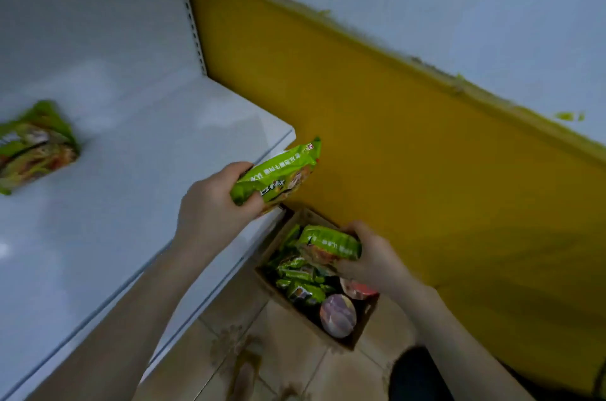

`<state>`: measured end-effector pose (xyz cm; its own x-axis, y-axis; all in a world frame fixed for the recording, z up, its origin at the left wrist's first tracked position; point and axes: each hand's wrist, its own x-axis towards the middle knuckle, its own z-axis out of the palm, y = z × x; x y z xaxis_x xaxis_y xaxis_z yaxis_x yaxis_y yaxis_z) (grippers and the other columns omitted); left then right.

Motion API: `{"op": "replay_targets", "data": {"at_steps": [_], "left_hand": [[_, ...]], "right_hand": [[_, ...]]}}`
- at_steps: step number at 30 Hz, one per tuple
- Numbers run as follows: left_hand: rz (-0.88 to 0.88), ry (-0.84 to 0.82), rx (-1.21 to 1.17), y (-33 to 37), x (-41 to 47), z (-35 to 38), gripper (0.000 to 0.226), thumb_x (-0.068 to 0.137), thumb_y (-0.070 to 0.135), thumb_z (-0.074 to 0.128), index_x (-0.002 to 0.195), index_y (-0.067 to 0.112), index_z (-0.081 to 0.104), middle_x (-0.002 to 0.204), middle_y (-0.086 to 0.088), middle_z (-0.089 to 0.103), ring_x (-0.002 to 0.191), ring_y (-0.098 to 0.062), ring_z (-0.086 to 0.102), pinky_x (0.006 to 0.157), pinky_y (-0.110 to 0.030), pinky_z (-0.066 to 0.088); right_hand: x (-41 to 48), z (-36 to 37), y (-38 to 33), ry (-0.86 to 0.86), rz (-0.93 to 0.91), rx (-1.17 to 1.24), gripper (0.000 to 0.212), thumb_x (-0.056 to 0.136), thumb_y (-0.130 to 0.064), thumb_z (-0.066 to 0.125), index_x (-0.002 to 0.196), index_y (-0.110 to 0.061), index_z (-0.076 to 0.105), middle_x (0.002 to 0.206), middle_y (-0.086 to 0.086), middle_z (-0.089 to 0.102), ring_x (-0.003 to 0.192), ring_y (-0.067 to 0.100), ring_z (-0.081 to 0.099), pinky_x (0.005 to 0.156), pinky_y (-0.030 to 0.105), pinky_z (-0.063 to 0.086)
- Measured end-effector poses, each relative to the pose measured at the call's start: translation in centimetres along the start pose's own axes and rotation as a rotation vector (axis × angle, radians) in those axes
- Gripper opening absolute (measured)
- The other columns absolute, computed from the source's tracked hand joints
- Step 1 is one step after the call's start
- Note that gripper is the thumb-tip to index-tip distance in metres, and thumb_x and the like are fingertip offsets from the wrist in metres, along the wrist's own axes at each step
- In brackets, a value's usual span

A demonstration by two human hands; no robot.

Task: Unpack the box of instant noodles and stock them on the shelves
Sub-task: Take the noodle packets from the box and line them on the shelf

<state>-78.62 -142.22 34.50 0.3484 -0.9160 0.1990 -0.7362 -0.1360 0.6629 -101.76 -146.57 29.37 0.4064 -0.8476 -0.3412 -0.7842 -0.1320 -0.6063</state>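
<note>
Left hand (pixel 213 207): fingers and thumb curled around one end of a green noodle packet (pixel 278 174), held at the front corner of the white shelf (pixel 147 154), with most of the packet overhanging the edge. Right hand (pixel 370 256): fingers closed on a second green packet (pixel 331 243), positioned at the top of the open cardboard box (pixel 355 336).

Step in hand, as judged: transfer from box to shelf, two packets per cycle. One is at shelf level; the other is just being lifted out.

Next move calls for:
- carrying the left-hand packet inward over the shelf and setting it down
- placing it beside the shelved packets (pixel 36 148), which lie well apart, near the far left; their number cannot be told through the blur
- lifting the second packet clear of the box walls before swinging it across

Container contents: the box stands on the tiled floor (pixel 278 361) against a yellow panel (pixel 393 138). It holds several loose green packets (pixel 295 276) and two round-lidded cups (pixel 337 315) at its near end. A good share of the stock remains to be unpacked
</note>
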Motion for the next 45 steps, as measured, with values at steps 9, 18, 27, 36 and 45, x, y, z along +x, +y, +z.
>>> {"op": "replay_targets", "data": {"at_steps": [9, 18, 27, 36, 45], "left_hand": [[-0.284, 0.43, -0.067, 0.3, -8.9, -11.7, 0.028, 0.078, 0.013, 0.069, 0.104, 0.018, 0.059, 0.073, 0.008, 0.054, 0.062, -0.003, 0.048, 0.053, -0.003, 0.035], [-0.573, 0.785, -0.024, -4.4, -19.5, -21.1, 0.025, 0.078, 0.011, 0.066, 0.102, 0.015, 0.06, 0.083, -0.001, 0.057, 0.078, -0.019, 0.052, 0.066, -0.024, 0.038], [-0.78, 0.96, 0.062, -11.4, -27.6, -26.7, 0.024, 0.079, 0.011, 0.066, 0.103, 0.01, 0.059, 0.083, -0.003, 0.057, 0.078, -0.019, 0.051, 0.069, -0.026, 0.036], [-0.813, 1.02, 0.057, -15.8, -30.5, -29.0, 0.023, 0.079, 0.012, 0.066, 0.101, 0.01, 0.059, 0.081, -0.002, 0.057, 0.076, -0.02, 0.052, 0.058, -0.024, 0.036], [-0.847, 1.028, -0.092, -19.7, -28.3, -28.1, 0.027, 0.066, 0.029, 0.059, 0.089, 0.017, 0.056, 0.071, 0.011, 0.054, 0.069, -0.013, 0.052, 0.054, -0.016, 0.038]], "right_hand": [[-3.3, -0.6, -8.8, -0.09, -0.385, -0.073, 0.031, 0.076, -0.017, 0.067, 0.096, -0.027, 0.046, 0.084, -0.015, 0.05, 0.076, 0.004, 0.05, 0.053, 0.008, 0.041], [-3.1, 5.4, -18.9, -0.304, -0.67, -0.112, 0.025, 0.081, -0.015, 0.065, 0.1, -0.022, 0.05, 0.093, -0.005, 0.055, 0.087, 0.013, 0.054, 0.063, 0.017, 0.04], [-2.4, 15.1, -28.3, -0.431, -0.748, -0.079, 0.021, 0.086, -0.018, 0.062, 0.106, -0.011, 0.056, 0.1, 0.002, 0.059, 0.096, 0.02, 0.057, 0.079, 0.03, 0.044], [-2.2, 20.9, -32.6, -0.408, -0.794, -0.083, 0.017, 0.089, -0.018, 0.058, 0.106, -0.015, 0.055, 0.098, -0.001, 0.057, 0.091, 0.015, 0.052, 0.069, 0.023, 0.038], [0.6, 22.1, -34.2, -0.419, -0.79, -0.119, 0.023, 0.089, -0.018, 0.059, 0.11, -0.01, 0.056, 0.097, 0.0, 0.057, 0.09, 0.015, 0.054, 0.073, 0.023, 0.036]]}}
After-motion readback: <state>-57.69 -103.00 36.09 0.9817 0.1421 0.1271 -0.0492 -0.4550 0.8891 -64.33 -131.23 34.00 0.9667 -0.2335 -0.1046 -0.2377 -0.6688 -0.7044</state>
